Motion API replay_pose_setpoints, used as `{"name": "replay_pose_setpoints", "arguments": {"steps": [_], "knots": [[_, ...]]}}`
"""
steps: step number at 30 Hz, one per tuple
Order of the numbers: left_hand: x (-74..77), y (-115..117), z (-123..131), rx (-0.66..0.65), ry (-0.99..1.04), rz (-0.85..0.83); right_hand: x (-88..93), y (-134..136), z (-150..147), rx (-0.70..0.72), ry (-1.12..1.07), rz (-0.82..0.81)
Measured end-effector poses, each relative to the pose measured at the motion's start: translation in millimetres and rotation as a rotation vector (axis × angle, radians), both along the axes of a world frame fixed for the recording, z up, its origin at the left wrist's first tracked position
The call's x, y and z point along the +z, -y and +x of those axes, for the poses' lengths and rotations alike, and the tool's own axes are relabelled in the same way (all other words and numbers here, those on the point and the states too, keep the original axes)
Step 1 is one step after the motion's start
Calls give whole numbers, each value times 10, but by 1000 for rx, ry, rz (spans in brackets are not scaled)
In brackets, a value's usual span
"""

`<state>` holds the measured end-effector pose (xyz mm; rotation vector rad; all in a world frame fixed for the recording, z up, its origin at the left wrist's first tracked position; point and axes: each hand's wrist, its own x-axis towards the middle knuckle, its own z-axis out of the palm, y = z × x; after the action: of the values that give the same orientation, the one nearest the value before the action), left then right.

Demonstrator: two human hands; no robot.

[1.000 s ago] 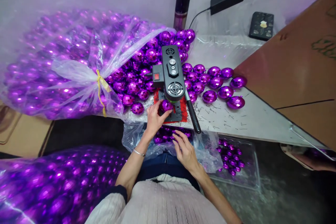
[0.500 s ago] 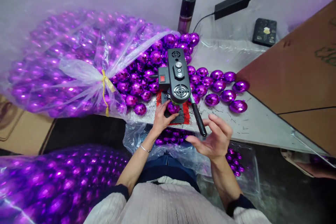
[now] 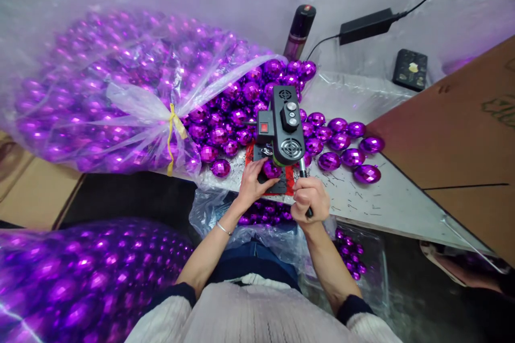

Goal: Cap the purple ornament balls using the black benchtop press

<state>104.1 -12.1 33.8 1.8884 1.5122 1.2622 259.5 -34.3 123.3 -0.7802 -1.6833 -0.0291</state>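
Observation:
My left hand (image 3: 254,185) holds a shiny purple faceted ball ornament (image 3: 272,168) between thumb and fingers. The ball sits beneath the head of a small black press machine (image 3: 288,126), whose overhang hides its top. Wrapped round the machine's black lever handle (image 3: 303,173) is my right hand (image 3: 310,201), closed, with the handle's tip showing below the fist. Under the ball lies the dark base plate (image 3: 277,186) on a red patch (image 3: 289,178) of the table. Many loose purple balls (image 3: 219,134) are heaped left of the machine, and several more (image 3: 340,141) lie to its right.
A large tied clear bag of purple balls (image 3: 100,96) covers the table's left. Another full bag (image 3: 80,278) is at lower left. A cardboard box (image 3: 450,128) stands right. Behind are a spray can (image 3: 300,32), a power adapter (image 3: 366,27) and a dark case (image 3: 410,69).
My right hand, open beside the lever before, has moved left and closed round its handle. My left hand stays on the ball under the machine. The whole view has shifted slightly.

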Motion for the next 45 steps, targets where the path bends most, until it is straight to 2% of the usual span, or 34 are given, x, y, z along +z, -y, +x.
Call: {"name": "replay_pose_setpoints", "arguments": {"steps": [8, 14, 17, 20, 23, 26, 29, 32, 35, 37, 39, 41, 43, 45], "knots": [[-11, 0, 10, 20, -37, 31, -237, -48, -95, -86, -101, 73], [-28, -4, 8, 13, -28, 42, -340, -86, -100, -14, -142, 76], [-49, -14, 13, 20, -20, 34, -386, -115, -98, 16, -81, 107], [-50, -48, 13, 5, -6, 55, -313, -118, -104, 1, -109, 132], [-23, -44, -3, -10, -1, 70, -53, -78, -114, -48, -151, 75], [-24, 136, -47, 22, -4, 118, 273, -29, -121, -65, -170, -56], [-127, 535, -131, 1, -64, 227, 449, -11, -125, -45, -184, -100], [-289, 975, -228, -138, -201, 261, 420, -14, -127, -31, -196, -78], [-341, 1199, -329, -172, -301, 222, 325, -15, -127, -30, -198, -57], [-245, 1170, -419, -63, -316, 270, 292, -15, -128, -36, -196, -52], [-51, 1023, -536, 154, -357, 315, 284, -18, -130, -47, -198, -54], [178, 814, -672, 353, -465, 240, 286, -22, -132, -52, -201, -52], [361, 605, -806, 284, -624, 99, 284, -26, -134, -51, -201, -45], [452, 437, -921, 171, -739, -8, 278, -27, -136, -53, -197, -40]]}}
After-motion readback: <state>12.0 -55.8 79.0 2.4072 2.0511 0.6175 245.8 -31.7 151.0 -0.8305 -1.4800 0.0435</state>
